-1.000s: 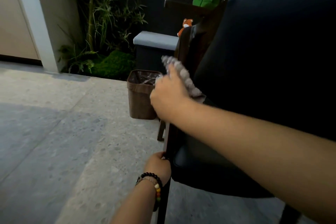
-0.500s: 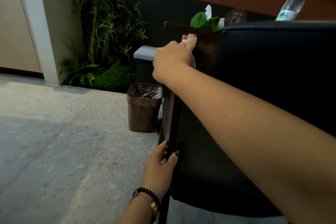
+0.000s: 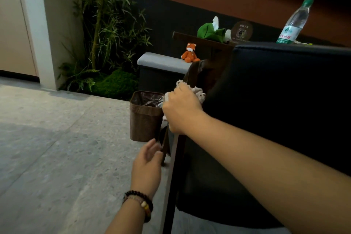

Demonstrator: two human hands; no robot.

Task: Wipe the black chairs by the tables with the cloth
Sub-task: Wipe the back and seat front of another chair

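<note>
Wiping is under way on one black chair (image 3: 275,110): right hand (image 3: 181,108) grips the cloth (image 3: 197,91) against the backrest's side edge. Left hand (image 3: 147,165) hovers beside the frame, fingers relaxed, holding nothing. Seat and other chairs appear outstanding.

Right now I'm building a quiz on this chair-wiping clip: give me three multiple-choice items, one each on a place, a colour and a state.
1. Where does the fox toy sit?
A. on the grey bench
B. in the bin
C. on the floor

2. What colour is the water bottle's cap?
A. red
B. green
C. white

3. What is the left hand doing?
A. gripping the cloth
B. lifting the bin
C. open, holding nothing

Answers:
1. A, the fox toy rests on the grey bench.
2. B, the water bottle has a green cap.
3. C, the left hand has relaxed fingers; the right hand holds the cloth.
</note>
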